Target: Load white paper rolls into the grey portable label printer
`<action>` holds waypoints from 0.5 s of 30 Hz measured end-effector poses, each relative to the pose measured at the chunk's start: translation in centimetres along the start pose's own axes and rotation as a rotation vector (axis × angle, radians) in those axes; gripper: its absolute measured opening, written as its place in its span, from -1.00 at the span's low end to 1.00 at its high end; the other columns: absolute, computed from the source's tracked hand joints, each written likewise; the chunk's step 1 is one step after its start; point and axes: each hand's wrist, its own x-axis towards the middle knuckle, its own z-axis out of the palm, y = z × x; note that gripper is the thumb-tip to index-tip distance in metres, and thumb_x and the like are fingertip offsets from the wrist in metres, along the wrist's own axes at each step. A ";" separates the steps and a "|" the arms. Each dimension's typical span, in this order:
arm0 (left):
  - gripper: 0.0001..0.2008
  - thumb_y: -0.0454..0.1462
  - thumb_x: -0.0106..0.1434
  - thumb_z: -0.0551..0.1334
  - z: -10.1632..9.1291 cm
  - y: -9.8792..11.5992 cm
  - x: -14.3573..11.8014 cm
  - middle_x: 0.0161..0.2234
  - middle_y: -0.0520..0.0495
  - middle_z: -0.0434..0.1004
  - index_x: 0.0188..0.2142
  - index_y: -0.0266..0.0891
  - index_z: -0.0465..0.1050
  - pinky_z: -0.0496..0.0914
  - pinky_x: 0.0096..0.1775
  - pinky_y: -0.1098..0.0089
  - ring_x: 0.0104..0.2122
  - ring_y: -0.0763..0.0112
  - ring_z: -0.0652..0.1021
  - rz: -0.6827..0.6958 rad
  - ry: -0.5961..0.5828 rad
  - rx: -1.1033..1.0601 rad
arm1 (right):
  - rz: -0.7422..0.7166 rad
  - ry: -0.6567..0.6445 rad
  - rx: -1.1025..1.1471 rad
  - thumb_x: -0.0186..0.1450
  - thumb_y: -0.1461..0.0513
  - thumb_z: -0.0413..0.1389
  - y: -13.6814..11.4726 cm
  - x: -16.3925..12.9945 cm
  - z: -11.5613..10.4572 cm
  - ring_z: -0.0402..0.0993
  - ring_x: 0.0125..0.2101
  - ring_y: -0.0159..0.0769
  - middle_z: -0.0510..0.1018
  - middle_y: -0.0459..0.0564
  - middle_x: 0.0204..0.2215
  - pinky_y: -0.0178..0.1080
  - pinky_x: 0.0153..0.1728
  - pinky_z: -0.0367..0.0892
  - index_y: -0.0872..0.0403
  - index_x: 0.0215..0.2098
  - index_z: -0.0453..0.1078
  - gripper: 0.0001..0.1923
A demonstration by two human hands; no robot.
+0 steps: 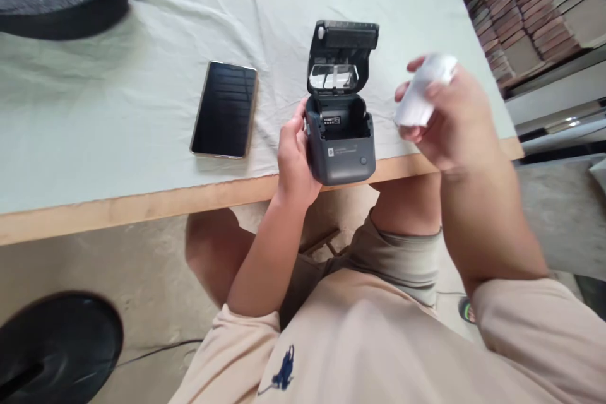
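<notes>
We record bright, even daylight over the pale cloth, with only soft shadows. The phone screen carries faint banded reflections. Motion blur smears the right hand and the white object it grips; the small dark printer stays fairly sharp. Wide-angle distortion bends the table edge. The corners look soft and darker.

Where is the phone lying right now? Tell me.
In the head view the phone lies flat, screen dark, on the cloth-covered table, left of the open grey printer that the left hand touches.
</notes>
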 end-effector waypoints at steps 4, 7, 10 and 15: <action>-0.59 -0.07 0.51 -0.03 0.0 0.0 0.0 -0.05 -0.10 0.69 0.15 -0.13 0.44 0.47 0.26 0.15 0.33 0.08 0.50 0.005 0.004 -0.018 | -0.223 0.123 -0.135 0.20 -0.02 0.43 4.0 -1.1 -0.1 0.27 -0.60 -0.45 0.45 -0.20 -0.43 -0.33 -0.67 0.15 -0.12 -0.15 0.37 -0.58; -0.68 -0.09 0.49 0.02 0.1 0.0 -0.1 -0.14 -0.09 0.69 0.02 -0.08 0.48 0.40 0.32 0.18 0.35 0.10 0.47 0.018 0.012 -0.041 | -0.293 0.187 -0.431 0.26 -0.11 0.38 6.0 -1.3 -0.4 0.41 -0.46 -0.38 0.58 -0.08 -0.20 -0.30 -0.54 0.35 -0.12 -0.01 0.38 -0.52; -0.73 -0.13 0.51 0.02 0.3 0.1 -0.3 -0.21 -0.06 0.65 -0.07 -0.08 0.47 0.36 0.35 0.17 0.33 0.12 0.49 0.011 0.024 -0.078 | -0.274 0.204 -0.694 0.27 -0.17 0.33 7.5 -1.3 -0.5 0.53 -0.34 -0.23 0.63 0.00 -0.10 -0.20 -0.44 0.45 -0.10 0.07 0.44 -0.46; -0.69 -0.13 0.53 -0.01 0.6 0.2 -0.4 -0.15 -0.07 0.65 0.01 -0.13 0.47 0.34 0.35 0.10 0.34 0.08 0.47 0.035 0.008 -0.069 | -0.251 0.202 -0.766 0.31 -0.13 0.28 7.5 -2.6 -0.8 0.62 -0.14 -0.05 0.65 0.06 -0.05 -0.14 -0.38 0.48 -0.13 0.24 0.35 -0.39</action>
